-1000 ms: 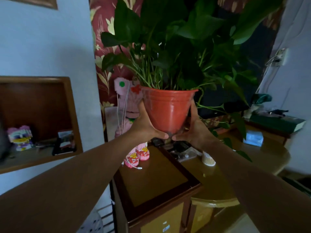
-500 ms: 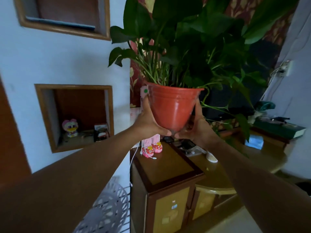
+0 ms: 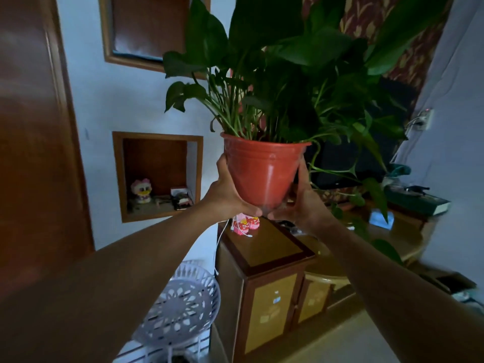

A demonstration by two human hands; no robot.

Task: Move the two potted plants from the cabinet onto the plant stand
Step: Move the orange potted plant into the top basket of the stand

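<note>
Orange ribbed plastic pot w/ tall leafy green plant [image 3: 263, 171], mid-frame above the brown wooden cabinet [image 3: 264, 271], clasped low btwn left hand [image 3: 226, 192] & right hand [image 3: 301, 203]; prob soil-heavy, top-heavy, thin-walled, so support the base.

- The pot [image 3: 263, 171] is terracotta orange, with fine ridges around its rim.
- The leaves [image 3: 301, 48] are dark green on paler green stems.
- The cabinet [image 3: 267, 279] is dark brown with tan-yellow panels.
- The stool [image 3: 180, 307] is pale grey-white, with a cut-out petal pattern.
- The curtain [image 3: 408, 56] is deep red with a cream leaf pattern.
- The wall [image 3: 86, 100] is pale blue.
- The door [image 3: 34, 127] is reddish brown.
</note>
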